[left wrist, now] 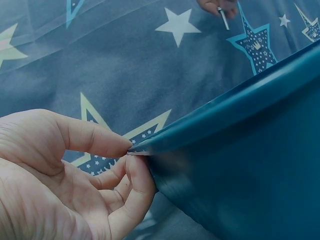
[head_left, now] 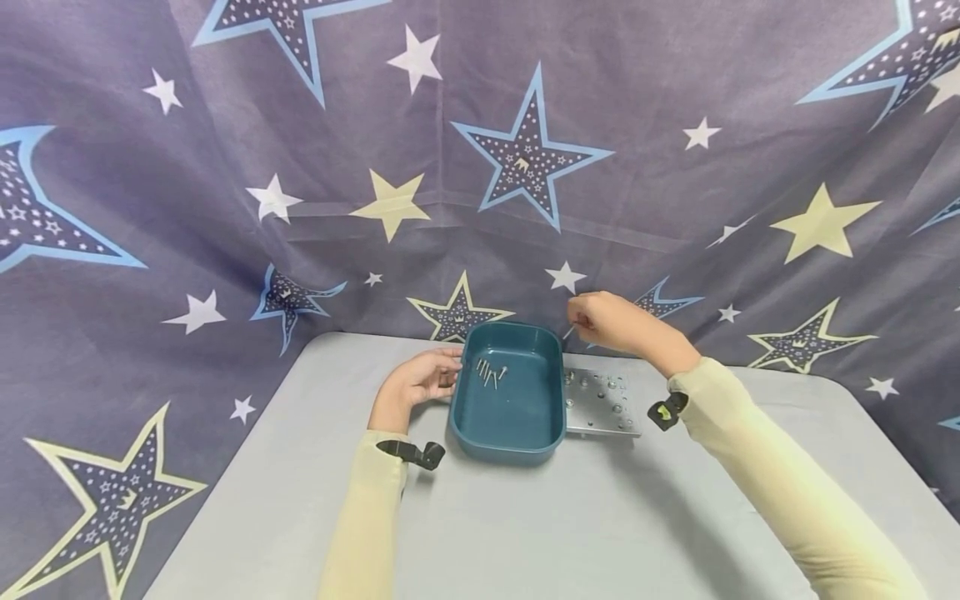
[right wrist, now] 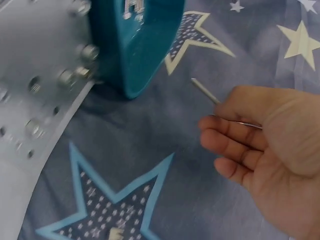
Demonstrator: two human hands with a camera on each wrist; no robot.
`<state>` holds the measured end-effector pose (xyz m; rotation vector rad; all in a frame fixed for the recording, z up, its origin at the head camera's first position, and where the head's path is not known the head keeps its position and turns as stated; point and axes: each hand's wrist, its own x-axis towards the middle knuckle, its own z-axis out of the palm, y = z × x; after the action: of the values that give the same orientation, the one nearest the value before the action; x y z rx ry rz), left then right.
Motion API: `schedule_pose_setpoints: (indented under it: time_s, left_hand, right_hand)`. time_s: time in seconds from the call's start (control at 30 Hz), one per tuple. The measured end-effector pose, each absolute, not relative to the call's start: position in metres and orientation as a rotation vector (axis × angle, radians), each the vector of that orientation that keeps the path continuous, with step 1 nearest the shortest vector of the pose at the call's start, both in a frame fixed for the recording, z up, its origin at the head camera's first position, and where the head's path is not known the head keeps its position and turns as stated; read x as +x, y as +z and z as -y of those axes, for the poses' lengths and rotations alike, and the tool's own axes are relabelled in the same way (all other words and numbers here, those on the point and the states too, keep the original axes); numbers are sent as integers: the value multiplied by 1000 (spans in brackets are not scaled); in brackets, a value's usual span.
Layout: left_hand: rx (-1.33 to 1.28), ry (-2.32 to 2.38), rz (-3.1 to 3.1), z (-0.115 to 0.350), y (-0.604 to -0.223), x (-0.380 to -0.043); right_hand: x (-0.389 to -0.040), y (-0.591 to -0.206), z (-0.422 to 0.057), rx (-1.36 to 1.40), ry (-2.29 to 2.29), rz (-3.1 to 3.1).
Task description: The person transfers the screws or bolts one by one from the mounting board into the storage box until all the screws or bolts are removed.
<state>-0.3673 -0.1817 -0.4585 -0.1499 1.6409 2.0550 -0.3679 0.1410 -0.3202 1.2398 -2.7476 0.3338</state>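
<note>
My left hand [head_left: 423,377] pinches the left rim of a deep teal plastic tray [head_left: 517,425] between thumb and fingers, as the left wrist view shows close up. Several slim metal screws [head_left: 486,374] lie loose inside the tray, toward its left side. My right hand [head_left: 604,322] is raised beyond the tray's far right corner. Between its thumb and curled fingers it pinches a thin silvery metal rod [right wrist: 204,90]; the rest of the rod is hidden by the hand, so its exact kind is unclear.
A flat metal plate [head_left: 600,408] with holes and several bolts stands against the tray's right side. Under both is a pale table [head_left: 495,533]. A dark curtain [head_left: 660,75] patterned with stars hangs behind the table's far edge, close to my right hand.
</note>
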Motion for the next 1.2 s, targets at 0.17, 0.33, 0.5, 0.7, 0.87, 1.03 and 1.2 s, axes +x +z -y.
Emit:
schedule_pose_setpoints:
  time_s: [0.17,0.33,0.5,0.7,0.87,1.03,1.2]
  left_hand:
    - [-150,2046,-1647,181,-458,-367]
    - [-151,2036,-1658,181,-456,-366]
    - [-135,2042,-1649,181,-455,-365]
    - [-119,2041,-1651,182,-455,-365]
    - [-116,2042,-1651,183,-455,-366]
    - [-116,2039,-1647,184,-455,-367]
    - [-119,2038,-1648,182,-456,-366]
  right_hand:
    - [-369,-314,-123,1265,349,2819]
    - [-373,-310,-104,1293,305,2881]
    - [-378,-312,-86,1263,223,2991]
    - [-385,-323,-65,1229,160,3129]
    - [-391,-334,-51,1228,65,3152]
    - [-395,-343,-42,1246,-33,3173]
    - [-399,-354,-36,1283,-93,3201]
